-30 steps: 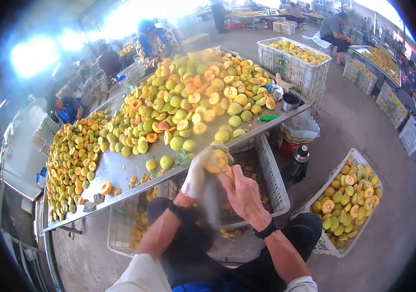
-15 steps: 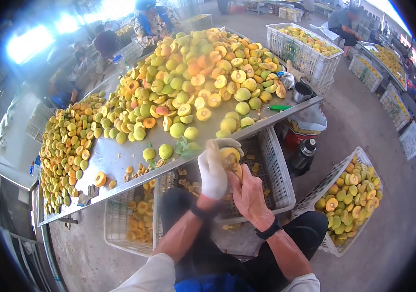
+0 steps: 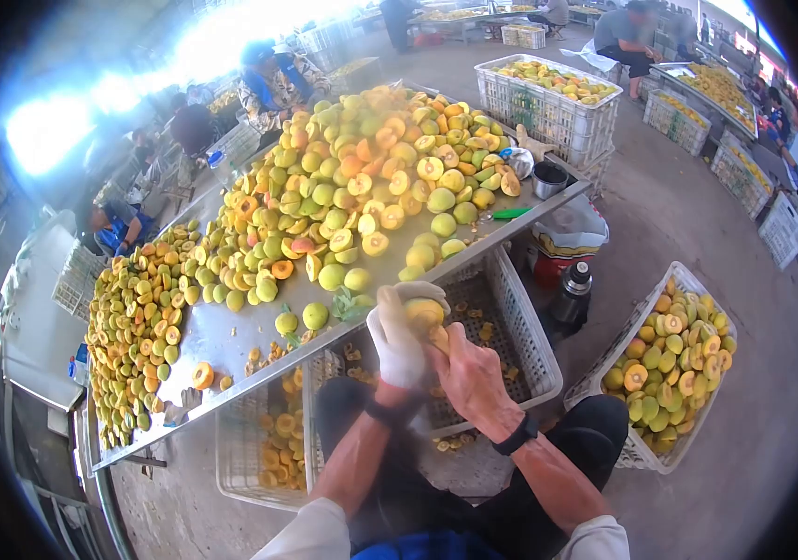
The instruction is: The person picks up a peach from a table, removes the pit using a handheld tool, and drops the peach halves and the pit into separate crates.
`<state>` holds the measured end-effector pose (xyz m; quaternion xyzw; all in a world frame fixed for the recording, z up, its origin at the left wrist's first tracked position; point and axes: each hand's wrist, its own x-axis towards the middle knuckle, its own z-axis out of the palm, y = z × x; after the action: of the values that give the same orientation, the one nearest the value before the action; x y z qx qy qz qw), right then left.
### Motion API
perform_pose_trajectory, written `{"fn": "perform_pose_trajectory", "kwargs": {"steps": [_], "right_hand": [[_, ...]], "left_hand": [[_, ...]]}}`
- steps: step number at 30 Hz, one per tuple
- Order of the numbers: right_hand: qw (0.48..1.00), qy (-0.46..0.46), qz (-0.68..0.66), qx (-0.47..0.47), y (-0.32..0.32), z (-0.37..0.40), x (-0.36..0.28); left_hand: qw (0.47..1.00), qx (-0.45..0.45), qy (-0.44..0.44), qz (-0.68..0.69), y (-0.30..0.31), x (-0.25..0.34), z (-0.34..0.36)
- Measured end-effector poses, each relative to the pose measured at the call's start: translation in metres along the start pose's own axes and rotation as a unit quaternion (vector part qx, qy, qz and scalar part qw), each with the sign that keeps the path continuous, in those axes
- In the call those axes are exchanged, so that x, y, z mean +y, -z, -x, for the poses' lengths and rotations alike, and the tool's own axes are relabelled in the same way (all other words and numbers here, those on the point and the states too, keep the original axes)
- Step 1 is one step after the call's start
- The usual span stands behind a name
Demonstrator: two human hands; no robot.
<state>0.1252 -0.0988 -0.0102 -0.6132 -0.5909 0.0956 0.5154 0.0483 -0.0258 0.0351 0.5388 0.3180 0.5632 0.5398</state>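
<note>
right hand [image 3: 470, 373]: grip curled tight, contents can't be made out | fruit [image 3: 423, 313] is clutched in gloved left hand [image 3: 397, 343], held above crate [image 3: 535, 343]

A white glove [image 3: 397, 338] with a red cuff covers the left hand [image 3: 401, 353]; the fruit [image 3: 424, 313] in it is yellow-orange. Black bands [image 3: 518, 435] circle both wrists above white sleeves [image 3: 310, 534]. The heap [image 3: 362, 177] on the silver-grey table [image 3: 231, 329] mixes green, yellow, orange and a few pink-red skins. The crates [image 3: 534, 343] are white lattice, the flask [image 3: 572, 291] is black and silver, and the knife [image 3: 511, 213] handle is bright green.
</note>
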Motion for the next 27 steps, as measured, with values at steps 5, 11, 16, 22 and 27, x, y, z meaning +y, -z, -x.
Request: {"fn": "perform_pose_trajectory", "kwargs": {"steps": [5, 11, 16, 22, 27], "right_hand": [[0.999, -0.041, -0.007, 0.019, -0.007, -0.004, 0.004], [0.999, -0.037, 0.003, 0.018, -0.006, -0.011, 0.004], [1.000, -0.011, 0.018, -0.022, 0.006, -0.016, 0.003], [0.996, -0.050, -0.028, -0.073, 0.009, -0.011, 0.007], [0.991, -0.057, -0.049, -0.114, 0.022, -0.012, 0.000]], "left_hand": [[0.998, 0.051, 0.006, 0.038, -0.005, -0.009, -0.001], [0.997, 0.066, -0.042, 0.000, -0.012, -0.011, -0.007], [0.999, 0.051, 0.006, 0.002, -0.005, -0.009, -0.008], [1.000, 0.012, 0.007, -0.024, 0.000, -0.006, -0.004], [0.995, -0.091, -0.033, -0.038, 0.026, -0.019, -0.005]]}}
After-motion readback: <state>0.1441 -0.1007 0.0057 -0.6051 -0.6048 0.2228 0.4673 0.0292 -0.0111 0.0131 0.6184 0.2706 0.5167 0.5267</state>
